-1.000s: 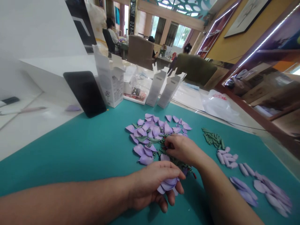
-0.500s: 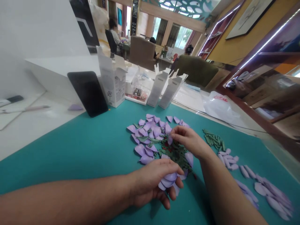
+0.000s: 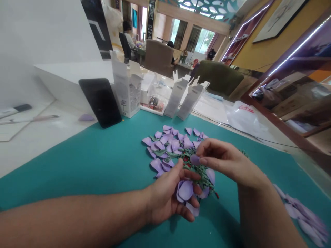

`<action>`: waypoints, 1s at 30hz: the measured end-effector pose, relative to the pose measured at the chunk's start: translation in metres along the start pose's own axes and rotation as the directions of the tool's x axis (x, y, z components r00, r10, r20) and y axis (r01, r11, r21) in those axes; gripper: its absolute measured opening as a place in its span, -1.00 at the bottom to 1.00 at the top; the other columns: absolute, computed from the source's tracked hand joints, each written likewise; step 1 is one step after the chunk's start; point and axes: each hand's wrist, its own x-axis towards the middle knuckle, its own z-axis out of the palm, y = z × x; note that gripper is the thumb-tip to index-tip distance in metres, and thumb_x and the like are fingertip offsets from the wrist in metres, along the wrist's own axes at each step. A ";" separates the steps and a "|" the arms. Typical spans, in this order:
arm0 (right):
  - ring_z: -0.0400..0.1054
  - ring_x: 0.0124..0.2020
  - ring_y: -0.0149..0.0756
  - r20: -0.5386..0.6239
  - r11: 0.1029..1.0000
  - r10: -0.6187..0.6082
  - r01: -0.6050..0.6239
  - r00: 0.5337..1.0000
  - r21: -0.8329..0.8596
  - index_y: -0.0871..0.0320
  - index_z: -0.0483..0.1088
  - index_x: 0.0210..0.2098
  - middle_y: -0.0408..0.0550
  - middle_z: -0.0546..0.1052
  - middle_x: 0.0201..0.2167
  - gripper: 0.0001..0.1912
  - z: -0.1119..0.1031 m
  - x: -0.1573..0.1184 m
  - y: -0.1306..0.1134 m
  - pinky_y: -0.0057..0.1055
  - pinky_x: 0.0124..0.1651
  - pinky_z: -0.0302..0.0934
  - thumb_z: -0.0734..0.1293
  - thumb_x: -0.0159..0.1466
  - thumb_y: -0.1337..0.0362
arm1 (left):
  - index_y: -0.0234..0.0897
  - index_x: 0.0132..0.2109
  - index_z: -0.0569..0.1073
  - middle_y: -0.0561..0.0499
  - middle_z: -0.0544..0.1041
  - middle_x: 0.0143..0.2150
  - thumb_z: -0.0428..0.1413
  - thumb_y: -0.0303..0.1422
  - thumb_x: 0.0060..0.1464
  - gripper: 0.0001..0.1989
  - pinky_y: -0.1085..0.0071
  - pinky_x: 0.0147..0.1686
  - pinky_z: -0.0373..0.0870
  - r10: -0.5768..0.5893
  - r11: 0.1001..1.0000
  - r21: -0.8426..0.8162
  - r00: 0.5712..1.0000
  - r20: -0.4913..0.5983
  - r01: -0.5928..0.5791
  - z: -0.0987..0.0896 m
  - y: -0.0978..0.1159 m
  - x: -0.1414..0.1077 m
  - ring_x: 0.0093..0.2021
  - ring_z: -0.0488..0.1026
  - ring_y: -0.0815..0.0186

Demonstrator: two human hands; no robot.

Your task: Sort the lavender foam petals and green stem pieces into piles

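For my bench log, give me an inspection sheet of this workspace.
Surface: teal mat on a white table.
Work items: lilac petals around a green stem spray.
Hands: right hand pinches a petal; left hand holds more petals.
Clutter: black smartphone, white carton, plastic bag.
Cables: thin dark cable beyond the mat's far edge.
Surroundings: seated co-worker, olive armchair, framed picture.

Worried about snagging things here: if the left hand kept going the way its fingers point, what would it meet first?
Likely the green leafy stem right at the left hand's fingertips; depth is unclear.
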 end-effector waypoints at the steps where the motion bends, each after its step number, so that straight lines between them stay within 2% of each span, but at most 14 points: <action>1: 0.33 -0.44 -0.33 0.053 1.000 0.002 0.000 0.999 -0.031 0.12 0.43 -0.36 -0.10 0.46 -0.47 -0.84 0.002 -0.003 -0.005 -0.41 -0.43 0.23 0.43 0.19 0.18 | -0.29 -0.03 0.33 -0.02 0.42 -0.31 -0.34 0.11 0.25 -0.38 0.47 -0.61 0.40 0.001 1.000 0.000 1.000 -0.003 -0.001 0.000 0.000 0.000 -0.49 0.41 0.38; 3: 0.34 -0.47 -0.34 0.173 0.998 0.022 -0.012 0.985 -0.059 0.12 0.44 -0.33 -0.10 0.48 -0.48 -0.86 0.006 -0.007 -0.014 -0.42 -0.43 0.24 0.41 0.22 0.19 | -0.28 -0.01 0.33 -0.01 0.41 -0.31 -0.34 0.13 0.24 -0.37 0.50 -0.62 0.38 0.003 1.000 0.009 1.000 0.006 -0.003 0.000 0.000 0.000 -0.50 0.40 0.40; 5: 0.36 -0.45 -0.34 0.243 0.997 0.037 -0.021 0.969 -0.068 0.12 0.45 -0.28 -0.10 0.50 -0.46 -0.86 0.008 -0.008 -0.016 -0.43 -0.43 0.26 0.39 0.23 0.19 | -0.28 -0.01 0.34 0.01 0.41 -0.32 -0.28 0.13 0.24 -0.39 0.53 -0.64 0.34 0.009 0.999 0.031 1.000 0.013 -0.009 0.002 0.001 -0.001 -0.52 0.38 0.42; 7: 0.36 -0.42 -0.33 0.187 0.994 0.024 -0.003 0.982 -0.110 0.11 0.45 -0.28 -0.09 0.49 -0.42 -0.87 0.008 -0.005 -0.013 -0.43 -0.42 0.25 0.37 0.24 0.19 | -0.26 -0.03 0.35 0.03 0.41 -0.34 -0.15 0.05 0.24 -0.51 0.56 -0.69 0.27 0.000 0.998 0.065 1.000 0.001 0.000 0.006 0.002 -0.003 -0.55 0.36 0.44; 11: 0.35 -0.37 -0.29 -0.023 0.962 -0.022 0.015 0.999 -0.272 0.11 0.44 -0.31 -0.08 0.49 -0.40 -0.87 0.014 0.008 0.010 -0.40 -0.33 0.25 0.28 0.28 0.22 | -0.27 -0.17 0.35 0.08 0.41 -0.39 0.08 -0.25 0.14 -0.81 0.62 -0.74 0.11 -0.084 0.985 0.150 0.996 -0.012 0.085 0.010 0.002 -0.008 -0.61 0.27 0.49; 15: 0.36 -0.30 -0.29 -0.045 0.858 -0.068 0.035 0.997 -0.512 0.09 0.45 -0.30 -0.09 0.51 -0.33 -0.86 0.033 0.023 0.033 -0.37 -0.24 0.22 0.24 0.26 0.36 | -0.29 -0.28 0.39 0.07 0.42 -0.44 0.07 -0.44 0.05 -0.96 0.61 -0.76 0.09 -0.198 0.949 0.262 0.979 0.055 0.178 0.009 -0.001 -0.009 -0.66 0.24 0.49; 18: 0.34 -0.29 -0.30 -0.009 0.755 -0.064 0.043 0.998 -0.654 0.11 0.44 -0.34 -0.10 0.48 -0.33 -0.87 0.045 0.029 0.040 -0.39 -0.26 0.18 0.26 0.22 0.41 | -0.30 -0.32 0.42 0.06 0.43 -0.47 0.03 -0.48 0.06 -0.93 0.62 -0.78 0.11 -0.253 0.930 0.303 0.961 0.111 0.209 0.008 -0.003 -0.008 -0.69 0.25 0.50; 20: 0.33 -0.29 -0.29 -0.006 0.724 -0.039 0.024 0.999 -0.689 0.11 0.43 -0.35 -0.10 0.47 -0.34 -0.92 0.049 0.030 0.040 -0.40 -0.29 0.16 0.31 0.21 0.39 | -0.30 -0.34 0.42 0.06 0.43 -0.48 0.02 -0.49 0.07 -0.90 0.63 -0.79 0.13 -0.259 0.926 0.315 0.958 0.122 0.210 0.007 -0.003 -0.008 -0.70 0.24 0.51; 25: 0.33 -0.28 -0.27 0.006 0.708 -0.011 0.012 1.000 -0.706 0.13 0.42 -0.36 -0.08 0.45 -0.34 -0.96 0.054 0.030 0.038 -0.38 -0.26 0.17 0.35 0.20 0.39 | -0.30 -0.36 0.42 0.06 0.42 -0.49 -0.01 -0.51 0.09 -0.86 0.62 -0.83 0.16 -0.263 0.913 0.353 0.956 0.129 0.204 0.007 -0.001 -0.006 -0.73 0.24 0.51; 30: 0.32 -0.28 -0.29 0.059 0.736 -0.067 0.089 0.996 -0.671 0.12 0.44 -0.37 -0.10 0.44 -0.36 -0.93 0.061 0.030 0.037 -0.39 -0.25 0.19 0.35 0.21 0.41 | -0.30 -0.37 0.43 0.06 0.42 -0.49 0.00 -0.49 0.08 -0.87 0.62 -0.83 0.17 -0.271 0.913 0.352 0.951 0.150 0.205 0.007 -0.002 -0.005 -0.73 0.24 0.50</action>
